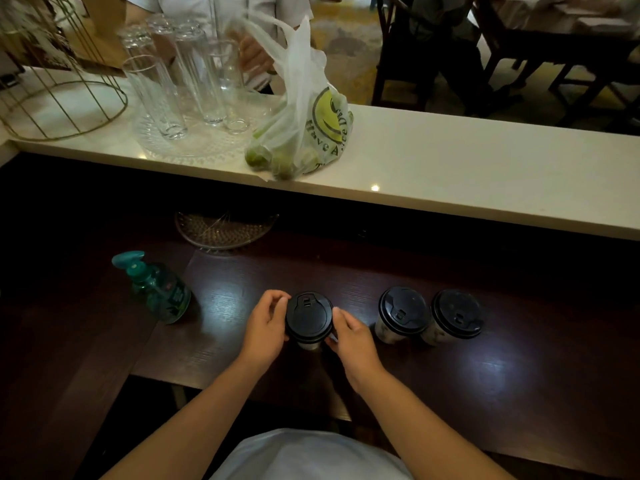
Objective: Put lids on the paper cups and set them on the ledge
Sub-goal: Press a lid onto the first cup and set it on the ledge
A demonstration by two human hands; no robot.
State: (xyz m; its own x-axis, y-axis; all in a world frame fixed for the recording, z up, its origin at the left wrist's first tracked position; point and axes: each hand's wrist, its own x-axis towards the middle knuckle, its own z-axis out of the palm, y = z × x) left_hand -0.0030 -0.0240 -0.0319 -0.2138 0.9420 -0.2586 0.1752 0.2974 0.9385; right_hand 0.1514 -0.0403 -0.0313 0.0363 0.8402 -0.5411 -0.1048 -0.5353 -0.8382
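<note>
Three paper cups stand on the dark wooden counter, each with a black lid on top. The nearest cup is in the middle, and both hands grip its lid rim: my left hand on its left side, my right hand on its right. Two more lidded cups stand side by side to the right, untouched. The white ledge runs across the view above the counter.
On the ledge sit a glass tray of tall glasses, a plastic bag of green fruit and a wire basket. A teal pump bottle and a glass plate sit on the counter. People sit beyond.
</note>
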